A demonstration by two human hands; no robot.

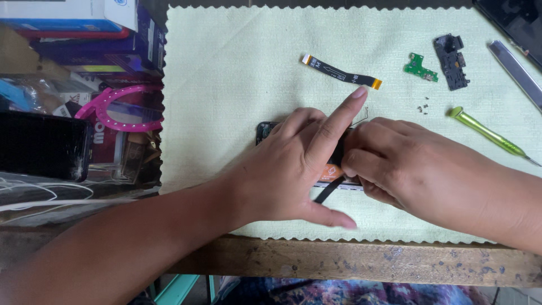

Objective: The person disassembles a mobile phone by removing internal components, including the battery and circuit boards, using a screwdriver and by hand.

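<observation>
A dismantled phone [333, 169] is pinned on the pale green cloth [226, 85], near the desk [339, 261] edge. It is pressed by the left hand [293, 169], grip spread; the right hand [395, 164] pinches it. Beyond the phone a flex cable [341, 72] is laid.

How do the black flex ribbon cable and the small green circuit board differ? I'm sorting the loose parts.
The black flex ribbon cable is long, thin and orange-tipped; the small green circuit board is short, compact and irregular. The cable lies nearer the left hand. Both rest loose on the pale green cloth.
</observation>
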